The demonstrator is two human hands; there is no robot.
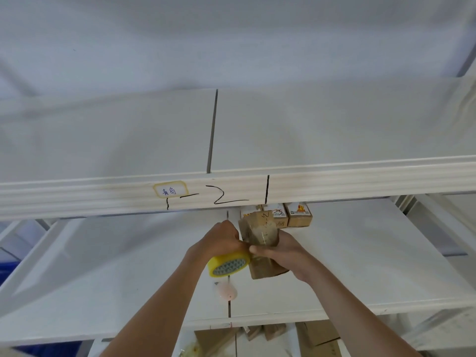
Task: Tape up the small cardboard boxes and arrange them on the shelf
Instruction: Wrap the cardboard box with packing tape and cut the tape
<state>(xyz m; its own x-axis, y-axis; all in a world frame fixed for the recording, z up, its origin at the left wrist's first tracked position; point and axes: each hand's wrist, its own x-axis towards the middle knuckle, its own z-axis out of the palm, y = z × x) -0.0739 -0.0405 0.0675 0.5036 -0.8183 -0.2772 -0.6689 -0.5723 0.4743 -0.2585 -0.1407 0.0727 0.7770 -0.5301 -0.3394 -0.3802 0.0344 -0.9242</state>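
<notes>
Taping is the step in hand. Just below the middle of the frame the right hand [280, 253] grips a small cardboard box [260, 243] from the right side, fingers curled round it and the thumb laid across its near face. The box is held above the lower shelf board [360, 253], not resting on it. The left hand [221, 238] holds a yellow tape roll [228, 265], its fingers bent over the roll, and its fingertips pinch at the left edge of the box; I think they press the tape end there, but the tape itself is too clear to see.

The long axis of the box runs from the lower part of the frame upward, leaning a little to the left, so its far end points toward the shelf beam [334, 181]. Above it, three taped boxes [298, 215] stand in a row at the back of the board.

The next move probably calls for drawing the strip along the seam, then cutting it; a small pink cutter [226, 291] lies on the board just below the roll.
</notes>
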